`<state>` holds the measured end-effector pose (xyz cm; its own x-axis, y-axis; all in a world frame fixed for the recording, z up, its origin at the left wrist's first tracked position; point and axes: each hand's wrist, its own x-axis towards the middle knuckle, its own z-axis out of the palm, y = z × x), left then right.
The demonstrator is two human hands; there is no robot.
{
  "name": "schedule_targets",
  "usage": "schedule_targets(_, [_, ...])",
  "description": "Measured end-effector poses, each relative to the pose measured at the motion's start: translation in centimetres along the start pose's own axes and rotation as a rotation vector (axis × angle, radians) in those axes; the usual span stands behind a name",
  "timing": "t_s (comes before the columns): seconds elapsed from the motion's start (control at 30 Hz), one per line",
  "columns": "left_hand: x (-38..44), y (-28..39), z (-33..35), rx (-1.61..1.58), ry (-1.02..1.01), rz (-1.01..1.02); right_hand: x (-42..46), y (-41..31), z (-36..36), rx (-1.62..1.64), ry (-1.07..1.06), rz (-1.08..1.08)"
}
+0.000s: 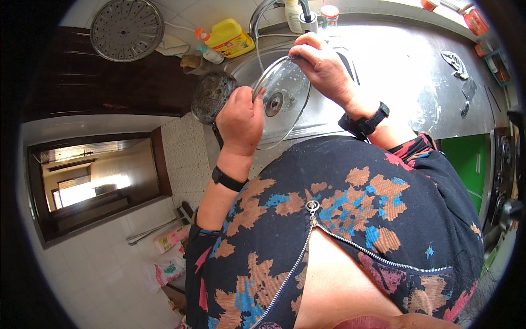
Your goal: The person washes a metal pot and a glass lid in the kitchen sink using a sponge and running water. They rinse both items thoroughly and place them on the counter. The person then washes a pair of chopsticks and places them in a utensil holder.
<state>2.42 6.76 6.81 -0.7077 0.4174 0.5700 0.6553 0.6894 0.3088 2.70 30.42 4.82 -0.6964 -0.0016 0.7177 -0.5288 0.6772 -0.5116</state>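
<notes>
A clear glass pot lid [289, 88] with a metal rim is held tilted over the stainless steel sink [246, 68]. My left hand [242, 117] grips its left edge, thumb on the glass. At the upper rim, the fingers of my right hand [322, 68] pinch the edge with a small dark thing, too hidden to name. Wet drops or suds spot the glass. A round metal fitting [274, 104] shows on or through the lid; I cannot tell whether it is knob or drain. From the chrome faucet [257, 24] a thin line, apparently water, falls behind the lid.
Left of the sink sits a dark, worn pan [213, 96]. Behind stand a yellow jug [230, 39], a spray bottle [210, 53] and a jar [329, 16]. A perforated steamer plate [126, 31] is at upper left. A crumpled cloth [455, 65] lies on the steel counter [435, 107].
</notes>
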Motion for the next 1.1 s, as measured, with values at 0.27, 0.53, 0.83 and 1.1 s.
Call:
schedule_targets(0.27, [0.5, -0.2, 0.7, 0.035, -0.055, -0.036, 0.4, -1.1, 1.0, 0.013, 0.130, -0.088])
schedule_targets(0.53, [0.8, -0.4, 1.1, 0.006, -0.028, -0.001, 0.8, -0.9, 1.5, 0.024, 0.031, -0.307])
schedule_targets(0.83, [1.2, -0.9, 0.8, 0.005, -0.022, 0.013, 1.2, 0.3, 1.6, 0.060, -0.098, -0.334])
schedule_targets(1.1, [1.3, -1.0, 1.3, -0.076, 0.042, 0.089, 1.0, -0.1, 2.7, 0.148, -0.192, -0.369])
